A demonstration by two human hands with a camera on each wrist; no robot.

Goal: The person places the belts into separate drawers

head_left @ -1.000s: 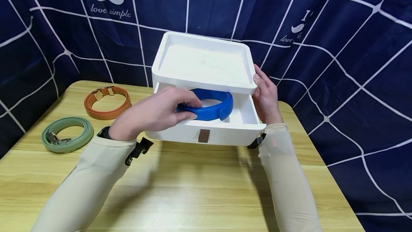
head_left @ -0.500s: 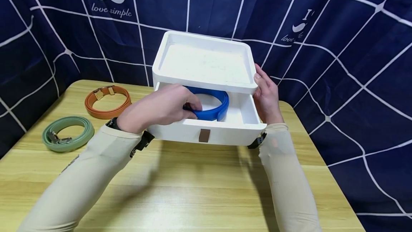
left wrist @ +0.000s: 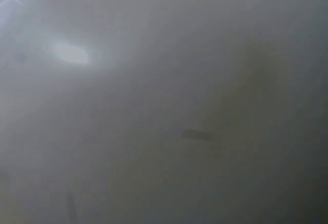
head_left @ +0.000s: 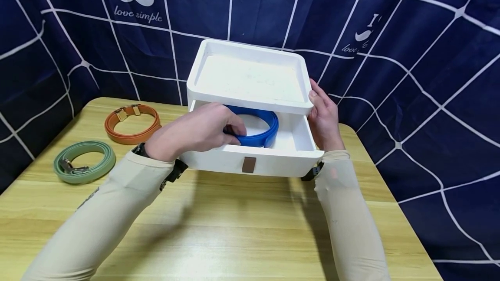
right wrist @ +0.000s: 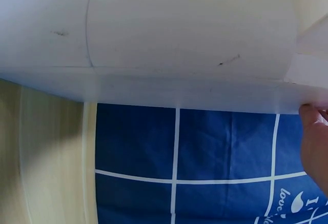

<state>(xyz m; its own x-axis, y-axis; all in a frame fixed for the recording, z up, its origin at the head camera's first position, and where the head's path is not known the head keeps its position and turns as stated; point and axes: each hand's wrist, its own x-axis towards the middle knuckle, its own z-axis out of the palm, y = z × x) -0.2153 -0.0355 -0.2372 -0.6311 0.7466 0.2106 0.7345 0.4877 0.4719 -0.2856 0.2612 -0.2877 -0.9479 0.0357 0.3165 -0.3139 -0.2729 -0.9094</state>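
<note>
A white drawer box (head_left: 250, 75) with a shallow tray top has its drawer (head_left: 215, 162) pulled out toward the front. Inside lies a coiled blue belt (head_left: 269, 131), its left part hidden behind my left hand (head_left: 201, 127), which pinches the coil between thumb and fingers. My right hand (head_left: 325, 118) holds the box at its right side, thumb close under the tray rim. In the right wrist view, the thumb of that hand (right wrist: 315, 144) touches the edge of the white box wall (right wrist: 189, 34). The left wrist view shows only a blurred grey-white surface.
Left of the box, a coiled orange belt (head_left: 148, 131) and a coiled green belt (head_left: 99, 170) lie on the wooden table (head_left: 234, 229). A dark blue curtain (head_left: 261, 8) with white lines hangs behind and at both sides. A brown pull tab (head_left: 248, 165) is on the drawer front.
My left hand has moved right and deeper into the drawer, and the blue belt has shifted slightly left with it. The right hand and the box have barely moved.
</note>
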